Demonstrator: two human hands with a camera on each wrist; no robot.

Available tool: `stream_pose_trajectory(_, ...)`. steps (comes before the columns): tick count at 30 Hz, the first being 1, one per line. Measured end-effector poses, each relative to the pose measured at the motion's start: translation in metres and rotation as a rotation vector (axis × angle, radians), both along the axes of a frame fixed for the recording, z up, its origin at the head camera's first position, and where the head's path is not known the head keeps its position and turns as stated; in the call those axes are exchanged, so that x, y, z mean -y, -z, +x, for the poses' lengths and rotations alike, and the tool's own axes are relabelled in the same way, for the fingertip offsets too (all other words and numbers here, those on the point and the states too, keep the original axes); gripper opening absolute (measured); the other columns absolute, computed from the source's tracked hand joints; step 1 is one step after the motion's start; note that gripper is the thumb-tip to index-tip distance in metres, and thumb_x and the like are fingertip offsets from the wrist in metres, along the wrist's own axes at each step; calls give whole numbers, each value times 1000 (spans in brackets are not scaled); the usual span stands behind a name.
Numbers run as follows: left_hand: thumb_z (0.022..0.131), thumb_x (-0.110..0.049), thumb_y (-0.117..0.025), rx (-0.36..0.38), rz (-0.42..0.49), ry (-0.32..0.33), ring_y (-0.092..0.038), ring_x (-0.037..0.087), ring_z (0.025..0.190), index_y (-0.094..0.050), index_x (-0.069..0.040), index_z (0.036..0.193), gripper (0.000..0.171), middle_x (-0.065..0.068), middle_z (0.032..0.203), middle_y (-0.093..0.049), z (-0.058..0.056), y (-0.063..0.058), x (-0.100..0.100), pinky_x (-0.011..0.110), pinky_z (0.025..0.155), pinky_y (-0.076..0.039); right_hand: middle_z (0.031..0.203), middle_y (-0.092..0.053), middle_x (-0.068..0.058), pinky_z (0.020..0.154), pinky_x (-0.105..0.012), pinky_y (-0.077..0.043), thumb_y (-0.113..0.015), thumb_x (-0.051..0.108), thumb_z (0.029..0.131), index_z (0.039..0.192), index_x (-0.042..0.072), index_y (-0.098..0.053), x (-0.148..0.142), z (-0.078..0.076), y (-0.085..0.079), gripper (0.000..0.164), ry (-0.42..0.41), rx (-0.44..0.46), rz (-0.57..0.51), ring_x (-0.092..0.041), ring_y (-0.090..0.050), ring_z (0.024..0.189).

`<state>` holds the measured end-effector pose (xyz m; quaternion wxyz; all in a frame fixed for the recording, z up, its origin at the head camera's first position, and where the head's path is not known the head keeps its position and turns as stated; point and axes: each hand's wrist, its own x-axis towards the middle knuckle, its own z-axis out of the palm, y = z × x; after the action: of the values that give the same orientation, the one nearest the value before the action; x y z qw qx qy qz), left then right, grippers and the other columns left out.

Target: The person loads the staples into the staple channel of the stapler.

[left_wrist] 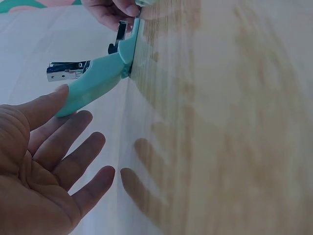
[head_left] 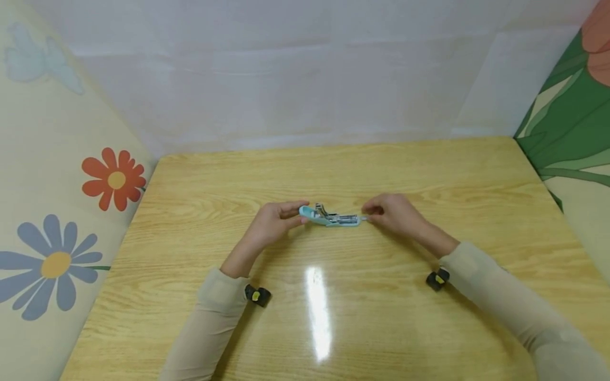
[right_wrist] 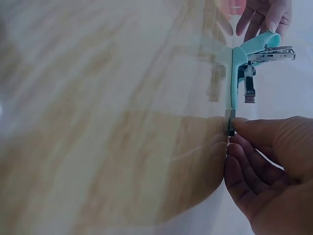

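Observation:
A teal stapler (head_left: 343,224), swung wide apart, lies on the wooden table with its metal magazine parts (left_wrist: 68,71) exposed. My left hand (head_left: 275,225) pinches the raised end of its teal cover, thumb on one side and index finger on the other; the remaining fingers spread loosely in the left wrist view. At the opposite end, my right hand (head_left: 393,212) pinches a small grey metal strip (right_wrist: 230,122) between thumb and fingers, low at the tabletop. The strip lines up with the end of the stapler's base. A hinged metal arm (head_left: 321,210) stands up from the stapler's middle.
The wood-grain table (head_left: 381,317) reaches back to a white cloth-like wall (head_left: 286,79). Painted side panels stand left and right, one with a red flower (head_left: 114,180). Each wrist wears a small black camera (head_left: 257,295).

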<state>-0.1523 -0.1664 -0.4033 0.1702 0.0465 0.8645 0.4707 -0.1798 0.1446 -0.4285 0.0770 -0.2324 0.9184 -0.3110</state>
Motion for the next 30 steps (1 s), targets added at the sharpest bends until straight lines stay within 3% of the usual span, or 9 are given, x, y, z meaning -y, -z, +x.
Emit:
stream_pose_trajectory(15,97,-24,-71,-4,21,9,-68,24,120,-66,-18,136,40,8,128,-72,0,-1,0,42,100,-55,98,-79,-8,86,-41,-59,-76,10,89,99,8,-81,3,1,-3,12,-44,-122,88,-24,-74,92)
stream_pose_trajectory(22,97,-24,-71,17,36,0,-68,23,119,-67,-19,135,39,7,126,-73,1,-1,0,42,99,-54,90,-77,-4,82,-38,-57,-73,14,90,97,9,-79,5,0,-5,10,-73,-113,148,-18,-68,85)
stream_pose_trajectory(30,97,-25,-70,19,37,-1,-68,20,117,-67,-19,135,38,5,124,-74,1,0,-1,39,97,-54,103,-78,-7,89,-40,-57,-70,20,96,107,9,-77,-4,0,-9,17,-32,-60,149,-21,-72,95)
